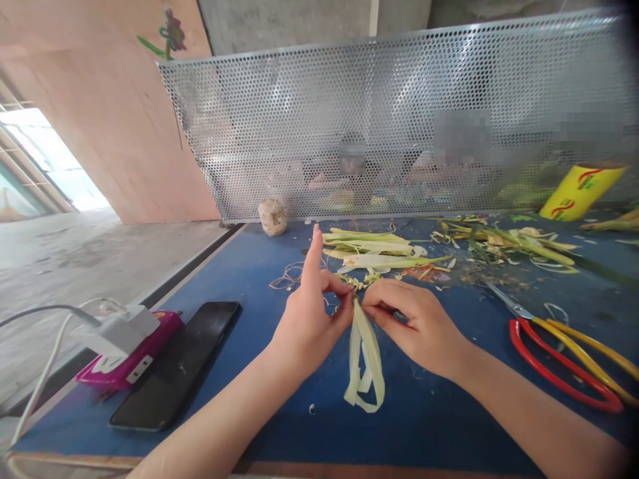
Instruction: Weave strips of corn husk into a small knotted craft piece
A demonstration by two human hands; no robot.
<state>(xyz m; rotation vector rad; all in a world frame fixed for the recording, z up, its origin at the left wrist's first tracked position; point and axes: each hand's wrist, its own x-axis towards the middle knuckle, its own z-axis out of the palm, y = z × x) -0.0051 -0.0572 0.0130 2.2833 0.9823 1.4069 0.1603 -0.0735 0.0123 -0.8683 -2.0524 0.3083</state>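
Observation:
Both hands meet over the blue table (279,372), pinching the top of pale leaf strips (366,362) that hang down in loops toward me. My left hand (308,313) grips the strips between thumb and middle fingers, with its index finger pointing straight up. My right hand (414,322) is closed in a pinch on the same strips from the right side. Small frayed plant bits show where the fingers meet.
A pile of pale green leaf strips (372,249) and stalk scraps (519,243) lies behind the hands. Red and yellow handled scissors (564,352) lie at right. A black phone (180,362) and a pink power strip (127,349) with a white charger sit at left. A perforated metal screen (399,120) stands behind.

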